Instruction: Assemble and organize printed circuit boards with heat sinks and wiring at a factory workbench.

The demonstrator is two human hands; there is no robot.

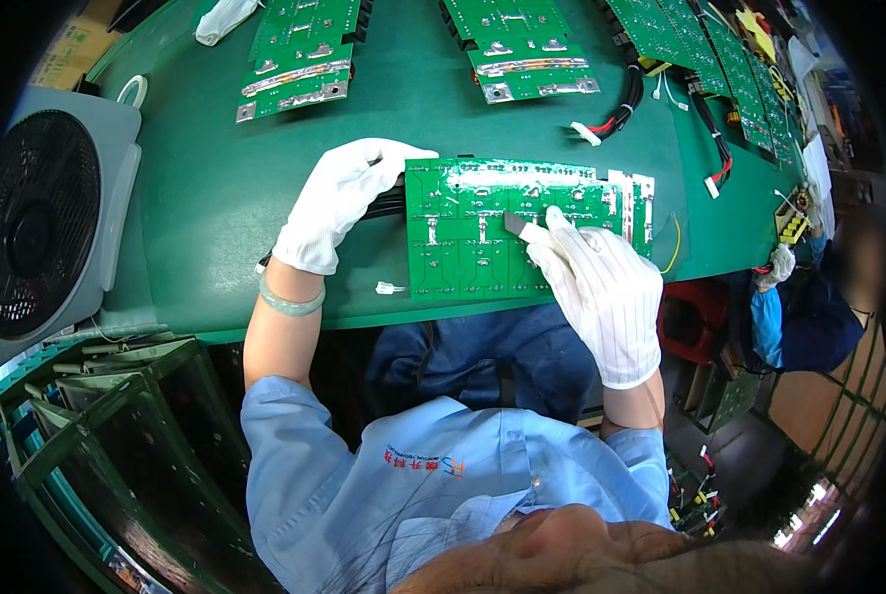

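Plainly, right fingers [555, 226] closed on tool [515, 225], left fingers [392, 151] at board [463, 259], grip unclear; red chest lettering [409, 461].

1. White-gloved left hand [339, 198] grips a green circuit board [463, 262] at its upper left corner.
2. Gloved right hand [603, 287] holds a grey blade [515, 225] over it; whether they touch, I can't tell.
3. Beyond, more boards [299, 49] lie on a green table [215, 198]; grey fan [37, 218] at left.
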